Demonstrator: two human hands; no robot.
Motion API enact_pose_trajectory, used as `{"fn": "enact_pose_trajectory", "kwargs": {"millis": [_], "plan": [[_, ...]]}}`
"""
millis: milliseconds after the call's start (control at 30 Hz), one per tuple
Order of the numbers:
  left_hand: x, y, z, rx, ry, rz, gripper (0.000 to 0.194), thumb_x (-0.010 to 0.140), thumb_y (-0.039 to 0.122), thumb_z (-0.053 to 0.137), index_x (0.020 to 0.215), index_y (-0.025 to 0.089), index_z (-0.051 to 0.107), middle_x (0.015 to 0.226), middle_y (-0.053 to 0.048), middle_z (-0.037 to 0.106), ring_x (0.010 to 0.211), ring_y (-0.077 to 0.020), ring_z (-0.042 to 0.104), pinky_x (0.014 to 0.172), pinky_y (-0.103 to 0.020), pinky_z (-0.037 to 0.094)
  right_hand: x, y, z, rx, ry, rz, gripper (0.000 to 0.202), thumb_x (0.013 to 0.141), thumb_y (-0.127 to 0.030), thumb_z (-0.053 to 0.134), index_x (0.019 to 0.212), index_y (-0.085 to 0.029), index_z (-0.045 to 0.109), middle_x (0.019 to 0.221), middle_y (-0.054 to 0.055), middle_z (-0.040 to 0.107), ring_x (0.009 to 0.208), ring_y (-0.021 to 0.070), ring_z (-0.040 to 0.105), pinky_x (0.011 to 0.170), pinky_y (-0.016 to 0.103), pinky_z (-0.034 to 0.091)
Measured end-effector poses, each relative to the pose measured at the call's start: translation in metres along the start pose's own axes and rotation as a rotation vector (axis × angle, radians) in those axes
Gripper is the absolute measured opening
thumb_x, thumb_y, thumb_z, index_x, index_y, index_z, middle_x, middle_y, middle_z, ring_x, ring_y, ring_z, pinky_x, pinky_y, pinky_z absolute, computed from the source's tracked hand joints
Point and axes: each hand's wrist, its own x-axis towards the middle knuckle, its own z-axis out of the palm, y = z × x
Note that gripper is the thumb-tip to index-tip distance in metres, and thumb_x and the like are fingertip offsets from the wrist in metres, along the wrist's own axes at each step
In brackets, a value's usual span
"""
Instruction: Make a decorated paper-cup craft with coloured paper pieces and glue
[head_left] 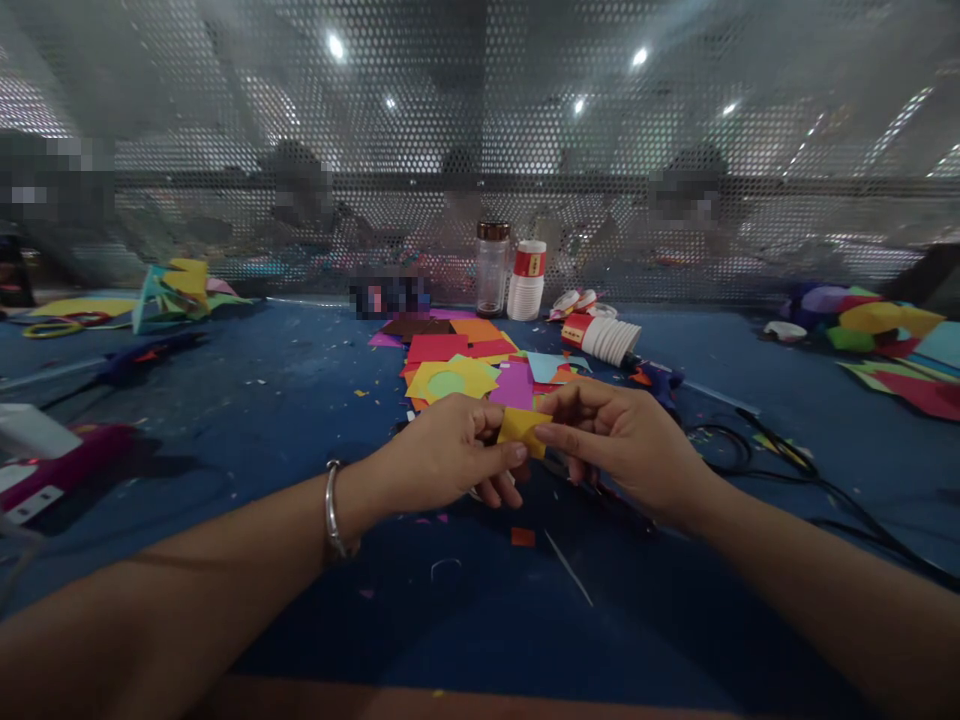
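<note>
The left arm reaches in from the lower left corner, a silver bracelet (334,508) round its wrist. The left hand (450,452) is turned inward, nearly closed, its thumb and forefinger pinching the left side of a small piece of yellow paper (525,430); its other fingers curl beneath. The yellow paper is held up between the two hands, near the middle of the view. The right hand (626,440) comes from the lower right, fingers bent toward the left hand, and grips the paper's right side between thumb and fingertips.

On the blue table (262,600), at far left, are a pink and white power strip (56,475), a glue gun (150,350), yellow-handled scissors (54,327) and folded colored paper (184,290). Just beyond the hands spreads a pile of colored sheets (450,365), its near edge partly hidden by them. Behind it stand a clear bottle (491,275) and, beside that, a stack of paper cups (528,280); to the right, another cup stack (601,338) lies on its side. A second glue gun (660,382) is partly covered by the right hand. Black cables (787,465) run rightward, and more colored paper (892,325) lies at far right.
</note>
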Motion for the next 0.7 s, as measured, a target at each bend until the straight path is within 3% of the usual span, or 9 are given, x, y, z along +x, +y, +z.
{"fn": "enact_pose_trajectory", "kwargs": {"millis": [433,700], "plan": [[0.000,0.004,-0.001,0.039,0.017,0.005,0.012,0.086,0.024,0.064,0.079,0.014,0.065,0.068,-0.003,0.069,0.054,-0.0127,0.069,0.051,-0.021,0.055,0.001,0.000,0.001,0.047,-0.003,0.043,0.031,0.067,-0.038,0.085,0.079,-0.017,0.065,0.057,-0.007,0.059,0.039,0.0051,0.051,0.037,0.017,0.037],[-0.001,-0.002,-0.011,0.066,-0.019,0.053,0.019,0.083,0.029,0.070,0.075,0.013,0.066,0.066,-0.002,0.069,0.057,-0.0110,0.068,0.050,-0.017,0.052,0.000,0.001,0.002,0.072,0.018,0.095,0.033,0.066,-0.039,0.085,0.078,-0.017,0.063,0.050,-0.008,0.055,0.037,0.0049,0.048,0.038,0.018,0.034]]}}
